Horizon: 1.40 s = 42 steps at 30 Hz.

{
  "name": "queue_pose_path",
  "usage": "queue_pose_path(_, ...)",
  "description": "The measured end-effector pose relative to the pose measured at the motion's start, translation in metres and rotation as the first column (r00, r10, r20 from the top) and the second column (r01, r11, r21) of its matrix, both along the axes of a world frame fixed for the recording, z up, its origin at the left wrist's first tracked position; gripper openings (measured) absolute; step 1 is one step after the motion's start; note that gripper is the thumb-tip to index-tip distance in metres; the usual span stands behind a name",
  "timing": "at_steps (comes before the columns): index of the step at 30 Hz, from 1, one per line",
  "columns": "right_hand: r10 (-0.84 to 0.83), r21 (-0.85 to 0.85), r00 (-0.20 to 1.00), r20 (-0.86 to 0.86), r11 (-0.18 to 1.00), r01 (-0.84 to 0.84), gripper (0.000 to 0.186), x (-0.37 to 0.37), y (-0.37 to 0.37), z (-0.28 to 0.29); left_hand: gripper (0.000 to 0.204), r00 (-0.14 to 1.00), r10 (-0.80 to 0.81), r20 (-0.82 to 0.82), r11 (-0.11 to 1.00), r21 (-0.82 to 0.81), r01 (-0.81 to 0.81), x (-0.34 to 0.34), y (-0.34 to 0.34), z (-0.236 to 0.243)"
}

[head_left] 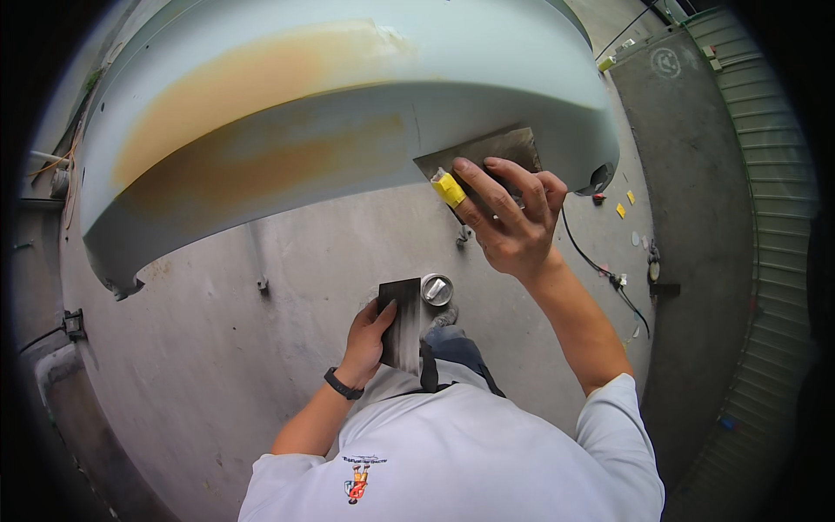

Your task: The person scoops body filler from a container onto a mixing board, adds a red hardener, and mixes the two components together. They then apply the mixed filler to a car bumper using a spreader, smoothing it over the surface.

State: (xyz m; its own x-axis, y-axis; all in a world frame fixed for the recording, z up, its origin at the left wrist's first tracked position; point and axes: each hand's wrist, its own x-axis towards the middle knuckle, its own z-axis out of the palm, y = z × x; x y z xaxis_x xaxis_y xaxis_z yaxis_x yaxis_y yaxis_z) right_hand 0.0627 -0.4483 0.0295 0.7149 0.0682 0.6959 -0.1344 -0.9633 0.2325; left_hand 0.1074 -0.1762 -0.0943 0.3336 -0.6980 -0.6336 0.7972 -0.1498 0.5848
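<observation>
A pale blue-green car bumper hangs in front of me, with ochre sanded patches on its left and middle. My right hand grips a thin grey metal putty spreader, its blade against the bumper's lower right part. Yellow tape is wrapped round one finger of that hand. Lower down, my left hand holds a dark flat rectangular plate near my waist, thumb on its face. Pale smears run down the plate; I cannot tell what they are.
A round metal tin is just right of the plate, above my shoe. Stand legs show below the bumper. A black cable and small yellow scraps lie on the floor at right, near a ribbed metal wall.
</observation>
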Motion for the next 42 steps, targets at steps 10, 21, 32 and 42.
queue_pose_path(10, 0.000, 0.013, 1.000, 0.023, 1.000, -0.001, 0.008, 0.006, -0.004, 0.004, 0.035, 0.997, -0.057, -0.060, 0.998, -0.006, 0.056, 0.006, -0.022, -0.003)
queue_pose_path(21, 0.004, 0.110, 1.000, 0.025, 0.994, -0.007, 0.026, 0.019, -0.011, 0.050, 0.035, 0.995, -0.089, -0.046, 0.995, -0.044, 0.087, 0.029, -0.015, -0.008)
queue_pose_path(32, -0.069, 0.897, 0.963, -0.260, -0.388, 0.215, 0.048, -0.079, 0.126, -0.037, 0.043, 0.992, -0.075, 0.102, 0.958, -0.270, 0.100, 0.052, -0.024, 0.033)
queue_pose_path(42, 0.003, 0.928, 0.928, -0.372, 0.008, 0.372, 0.044, -0.104, 0.150, -0.040, 0.040, 0.990, -0.092, 0.107, 0.899, -0.419, 0.129, 0.075, -0.013, 0.060)
